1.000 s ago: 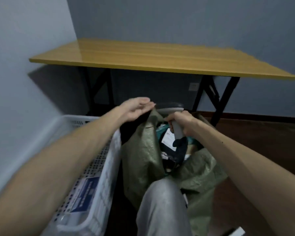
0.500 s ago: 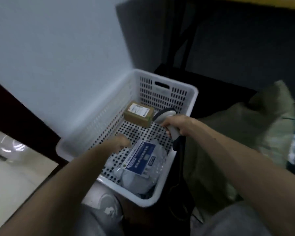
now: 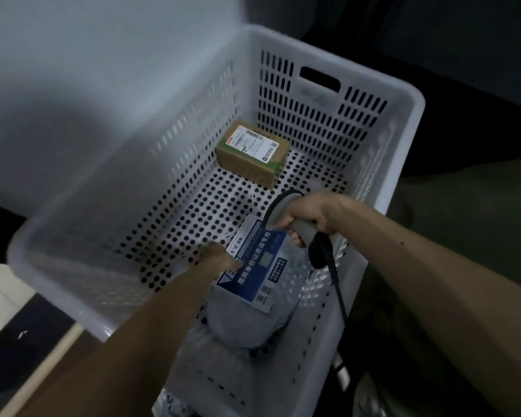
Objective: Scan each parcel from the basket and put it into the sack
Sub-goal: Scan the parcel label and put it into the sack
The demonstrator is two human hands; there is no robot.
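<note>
Head view: white basket (image 3: 322, 99) beside pale wall (image 3: 73, 70).

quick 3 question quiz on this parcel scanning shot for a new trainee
1. True or false: the cardboard box lies inside the basket, apart from the grey bag.
2. Fill in: the label on the grey bag, by the left hand, is mostly ____.
3. What holds the scanner?
A. the right hand
B. the left hand
C. nothing, it lies in the basket

Key: 1 true; 2 blue; 3 A
</note>
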